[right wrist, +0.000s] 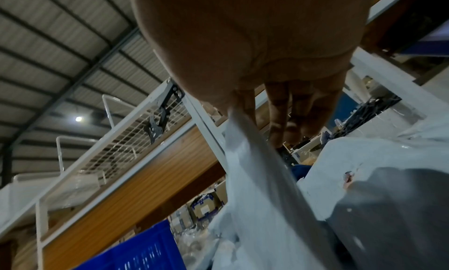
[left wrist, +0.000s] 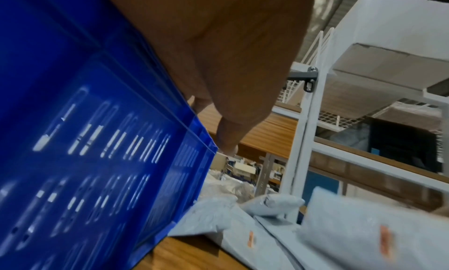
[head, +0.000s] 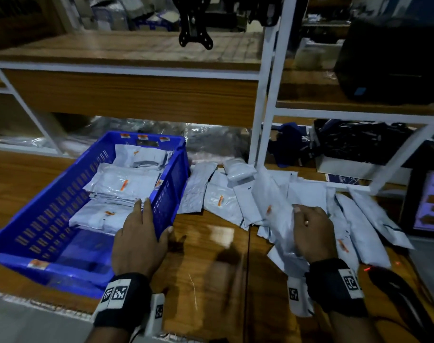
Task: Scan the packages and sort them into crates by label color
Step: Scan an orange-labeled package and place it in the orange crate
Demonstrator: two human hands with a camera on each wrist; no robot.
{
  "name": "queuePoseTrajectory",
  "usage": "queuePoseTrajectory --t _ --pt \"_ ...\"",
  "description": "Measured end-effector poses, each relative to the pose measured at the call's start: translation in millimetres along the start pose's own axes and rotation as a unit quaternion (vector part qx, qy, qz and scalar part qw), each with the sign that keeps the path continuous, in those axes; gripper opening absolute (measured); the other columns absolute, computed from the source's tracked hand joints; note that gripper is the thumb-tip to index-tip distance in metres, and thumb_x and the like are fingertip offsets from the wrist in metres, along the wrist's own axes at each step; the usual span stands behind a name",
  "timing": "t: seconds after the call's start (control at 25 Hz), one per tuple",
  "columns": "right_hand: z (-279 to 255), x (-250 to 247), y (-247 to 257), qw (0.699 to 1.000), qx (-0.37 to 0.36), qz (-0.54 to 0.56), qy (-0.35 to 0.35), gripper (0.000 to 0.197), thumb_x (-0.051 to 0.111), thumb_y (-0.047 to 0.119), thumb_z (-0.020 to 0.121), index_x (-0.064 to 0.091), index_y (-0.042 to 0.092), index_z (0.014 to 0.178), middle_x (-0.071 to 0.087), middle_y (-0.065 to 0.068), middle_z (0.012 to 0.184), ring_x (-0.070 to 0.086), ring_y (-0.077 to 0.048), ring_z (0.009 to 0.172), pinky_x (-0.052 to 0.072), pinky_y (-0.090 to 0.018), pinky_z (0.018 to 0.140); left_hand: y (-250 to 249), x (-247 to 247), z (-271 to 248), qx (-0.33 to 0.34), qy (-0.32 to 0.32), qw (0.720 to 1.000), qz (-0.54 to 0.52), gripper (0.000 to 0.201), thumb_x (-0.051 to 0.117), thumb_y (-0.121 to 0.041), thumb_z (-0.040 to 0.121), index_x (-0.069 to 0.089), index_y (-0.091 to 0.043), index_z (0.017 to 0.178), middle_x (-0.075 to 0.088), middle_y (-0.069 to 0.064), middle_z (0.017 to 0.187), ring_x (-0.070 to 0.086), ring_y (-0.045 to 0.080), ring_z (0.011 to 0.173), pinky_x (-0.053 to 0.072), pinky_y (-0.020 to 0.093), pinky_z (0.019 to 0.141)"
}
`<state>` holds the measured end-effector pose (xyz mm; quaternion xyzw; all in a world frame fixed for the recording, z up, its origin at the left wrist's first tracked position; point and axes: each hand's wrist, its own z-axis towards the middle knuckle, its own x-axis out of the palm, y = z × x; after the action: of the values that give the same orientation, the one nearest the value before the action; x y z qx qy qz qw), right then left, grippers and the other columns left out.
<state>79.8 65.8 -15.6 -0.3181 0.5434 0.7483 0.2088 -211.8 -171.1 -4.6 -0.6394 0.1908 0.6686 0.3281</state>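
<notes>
My left hand [head: 139, 237] rests spread on the blue crate [head: 47, 219] rim at nine o'clock; my right hand [head: 312, 233] pinches a grey package [head: 276, 209].

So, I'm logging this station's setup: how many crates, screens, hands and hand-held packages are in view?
blue crate: 1
screen: 1
hands: 2, left hand and right hand
held package: 1
Total: 5
The loose packages overlap too much to count.
</notes>
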Motion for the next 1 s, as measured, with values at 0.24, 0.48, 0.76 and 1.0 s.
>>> queuePoseTrajectory --t 0.24,0.48,0.76,1.0 --pt "-55.6 -1.9 -4.9 0.997 0.005 0.006 0.081 0.035 0.059 0.035 0.103 0.069 0.016 0.130 0.065 -0.014 0.126 0.061 -0.033 0.115 0.051 -0.045 0.099 -1.4 -5.1 -2.7 0.008 0.016 1.000 -0.001 0.094 0.059 -0.059 0.097 0.017 -0.010 0.166 0.021 0.013 0.173 0.044 0.038 0.145 0.050 0.055 0.101" --pt "-90.7 51.0 -12.1 0.965 0.034 -0.113 0.236 0.053 0.058 0.057 0.090 0.061 0.020 0.128 0.060 -0.010 0.118 0.055 -0.033 0.114 0.047 -0.040 0.091 0.1 -9.6 -7.2 0.019 0.023 1.000 -0.002 0.097 0.058 -0.061 0.098 0.011 -0.011 0.167 0.015 0.011 0.175 0.041 0.035 0.148 0.047 0.053 0.107" --pt "-103.3 90.6 -17.7 0.946 0.043 -0.181 0.265 0.049 0.064 0.055 0.085 0.068 0.019 0.117 0.057 -0.010 0.127 0.054 -0.034 0.122 0.050 -0.040 0.099 2.3 -11.1 -9.5 0.030 0.020 0.999 -0.006 0.098 0.060 -0.060 0.097 0.012 -0.011 0.167 0.018 0.013 0.174 0.045 0.036 0.144 0.049 0.051 0.105" --pt "-128.4 94.8 -22.4 0.957 0.029 -0.178 0.228 0.039 0.077 0.046 0.081 0.060 0.018 0.101 0.065 -0.005 0.108 0.062 -0.026 0.104 0.048 -0.031 0.081 0.9 -13.3 -10.8 0.033 0.026 0.999 -0.019 0.096 0.060 -0.061 0.096 0.015 -0.011 0.165 0.022 0.015 0.172 0.048 0.039 0.140 0.050 0.053 0.103"
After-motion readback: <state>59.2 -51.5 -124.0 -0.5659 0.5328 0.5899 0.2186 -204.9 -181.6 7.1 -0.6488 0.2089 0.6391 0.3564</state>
